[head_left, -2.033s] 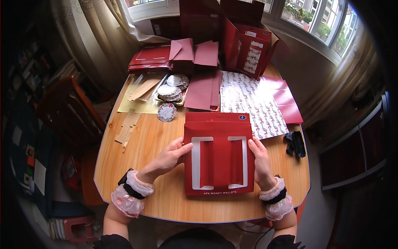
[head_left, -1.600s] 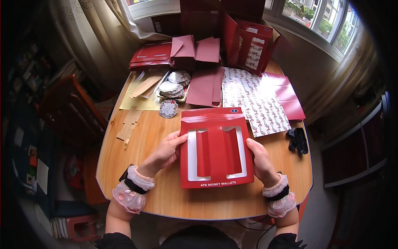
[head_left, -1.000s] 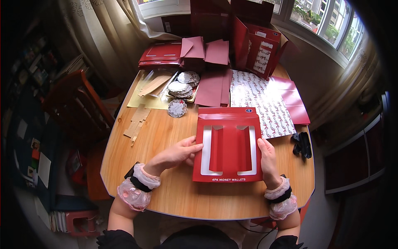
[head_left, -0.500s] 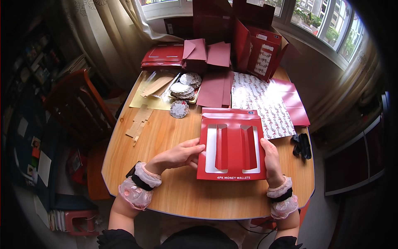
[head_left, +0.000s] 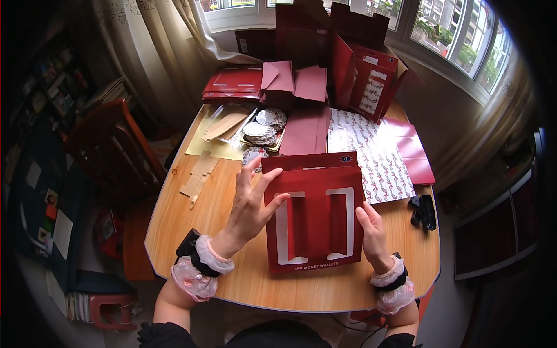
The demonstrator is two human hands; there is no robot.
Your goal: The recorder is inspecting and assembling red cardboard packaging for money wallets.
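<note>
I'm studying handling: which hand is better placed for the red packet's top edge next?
Probably the left hand: its fingers are near the top of the red packet; the right hand sits lower, alongside.

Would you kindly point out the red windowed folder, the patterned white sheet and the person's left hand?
Red windowed folder [head_left: 317, 223]: head view, on the panel between its cut-outs.
Patterned white sheet [head_left: 376, 159]: head view, middle of its printed face.
Left hand [head_left: 243, 211]: head view, back of the hand.
</note>
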